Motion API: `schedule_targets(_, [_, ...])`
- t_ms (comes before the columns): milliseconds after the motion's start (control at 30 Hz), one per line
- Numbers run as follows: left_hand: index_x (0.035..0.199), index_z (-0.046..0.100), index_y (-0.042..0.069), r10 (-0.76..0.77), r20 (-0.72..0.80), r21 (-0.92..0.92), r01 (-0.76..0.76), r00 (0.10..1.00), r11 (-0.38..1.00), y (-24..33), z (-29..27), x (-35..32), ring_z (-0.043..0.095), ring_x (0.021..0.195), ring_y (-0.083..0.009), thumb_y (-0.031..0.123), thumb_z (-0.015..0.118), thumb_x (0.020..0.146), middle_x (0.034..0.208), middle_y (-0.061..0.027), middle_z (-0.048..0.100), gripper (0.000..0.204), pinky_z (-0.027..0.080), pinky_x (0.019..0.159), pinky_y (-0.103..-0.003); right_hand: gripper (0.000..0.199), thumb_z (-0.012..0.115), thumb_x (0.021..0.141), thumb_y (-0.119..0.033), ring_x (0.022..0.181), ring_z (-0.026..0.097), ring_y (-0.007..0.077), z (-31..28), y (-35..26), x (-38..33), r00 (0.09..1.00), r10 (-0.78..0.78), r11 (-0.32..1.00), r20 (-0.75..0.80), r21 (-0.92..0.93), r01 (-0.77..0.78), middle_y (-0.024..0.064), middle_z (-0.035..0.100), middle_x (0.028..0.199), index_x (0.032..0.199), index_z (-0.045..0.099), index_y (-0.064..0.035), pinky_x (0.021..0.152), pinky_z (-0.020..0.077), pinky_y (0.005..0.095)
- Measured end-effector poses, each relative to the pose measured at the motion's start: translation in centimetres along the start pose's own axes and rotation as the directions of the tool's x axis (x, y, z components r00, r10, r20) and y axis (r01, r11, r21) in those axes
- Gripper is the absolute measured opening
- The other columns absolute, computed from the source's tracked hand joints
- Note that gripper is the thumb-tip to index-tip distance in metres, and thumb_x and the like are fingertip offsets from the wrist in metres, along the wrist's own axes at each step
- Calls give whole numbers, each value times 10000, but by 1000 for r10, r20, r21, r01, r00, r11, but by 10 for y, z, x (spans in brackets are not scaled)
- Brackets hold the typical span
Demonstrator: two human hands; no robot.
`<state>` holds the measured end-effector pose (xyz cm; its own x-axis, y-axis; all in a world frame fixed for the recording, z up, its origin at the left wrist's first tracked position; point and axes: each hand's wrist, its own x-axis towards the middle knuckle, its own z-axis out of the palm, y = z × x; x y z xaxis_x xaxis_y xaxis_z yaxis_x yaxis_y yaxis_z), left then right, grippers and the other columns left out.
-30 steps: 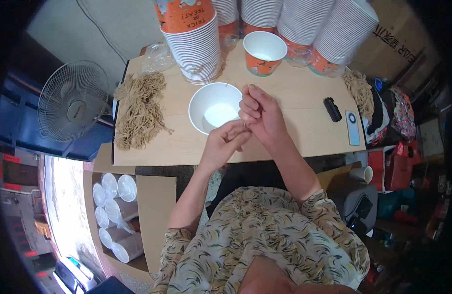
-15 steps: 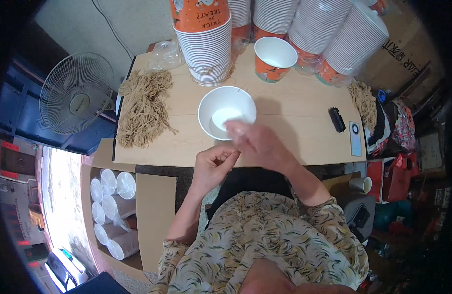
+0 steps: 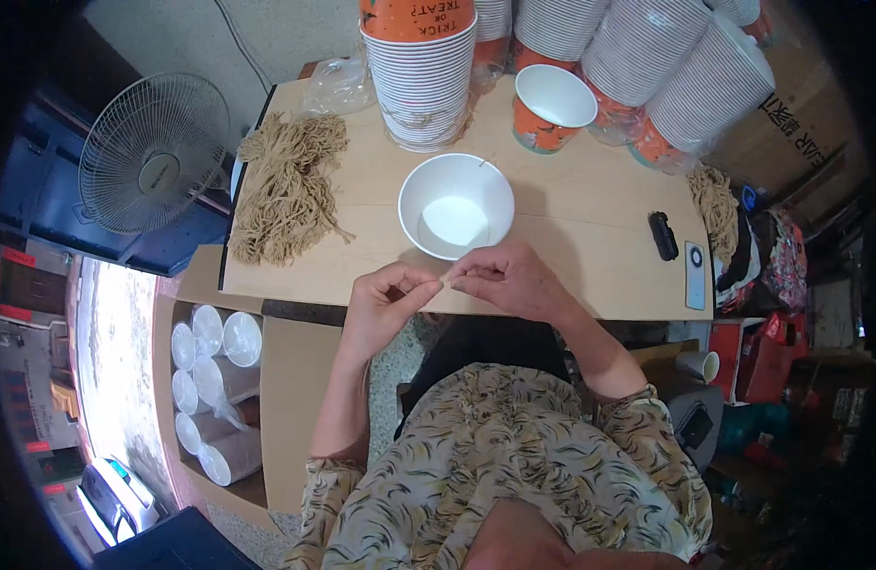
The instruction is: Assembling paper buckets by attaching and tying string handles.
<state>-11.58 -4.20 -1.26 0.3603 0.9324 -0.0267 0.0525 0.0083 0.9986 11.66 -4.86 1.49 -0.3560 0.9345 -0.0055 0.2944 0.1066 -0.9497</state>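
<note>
A paper bucket (image 3: 456, 207) with a white inside stands on the table in front of me. At its far rim is a small dark mark, too small to name. Just in front of the near rim, my left hand (image 3: 389, 299) and my right hand (image 3: 514, 283) meet fingertip to fingertip. Each is closed in a pinch of thumb and forefinger. Something tiny and pale may sit between the fingertips, but I cannot make it out. To the left lies a heap of tan twine cords (image 3: 288, 204).
A tall stack of paper buckets (image 3: 424, 90) and a single orange bucket (image 3: 544, 133) stand at the back of the table (image 3: 590, 261). More wrapped stacks (image 3: 637, 57) line the back right. A phone (image 3: 695, 275) and a black object (image 3: 663, 236) lie right. A fan (image 3: 156, 157) and carton (image 3: 295, 408) are left.
My right hand has come down from over the bucket's opening and now meets my left hand at the near rim. The view has shifted slightly.
</note>
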Motion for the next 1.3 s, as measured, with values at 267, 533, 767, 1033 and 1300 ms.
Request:
schedule_targets(267, [945,724,22,17,9,-1,-17,1000,1000,-14,-5,7,592,698,-68,69,756,885,778,8,686,83,462,644,-223,104,696,910,-133,620,484,46,-22,24,4,993,65,995,-94,78,-57,-62,569,644,928,740,-40,541,397,290])
schedule_targets(533, [1026,728,103,529,106,836,-363,842,412,-1,-21,51,623,1009,-263,45,752,771,1179,-36,685,263,562,800,-377,131,617,948,-89,720,624,159,-83,-69,79,656,-702,631,-278,-670,391,108,666,834,988,689,13,641,474,294])
schedule_targets(767, [979,691,56,375,148,681,-369,915,633,-13,-27,47,673,898,-311,19,721,812,1030,-102,704,173,559,781,-400,149,648,901,-159,696,650,260,-22,-28,56,889,-446,758,106,-483,438,137,676,783,904,681,-14,662,493,371])
schedule_targets(1033, [939,678,35,516,17,702,-378,856,604,-42,-2,11,682,893,-295,-6,726,801,963,-106,698,152,565,761,-385,132,686,840,-132,607,606,151,-5,12,36,1000,-14,952,-27,-307,5,115,655,671,843,698,-1,599,473,334])
schedule_targets(1300, [938,684,54,532,113,781,-406,839,475,-49,19,-11,658,886,-247,25,752,735,1021,-56,684,216,560,749,-351,145,679,784,-125,622,634,203,-6,27,26,985,100,915,140,-402,-35,136,659,674,781,690,20,623,503,348])
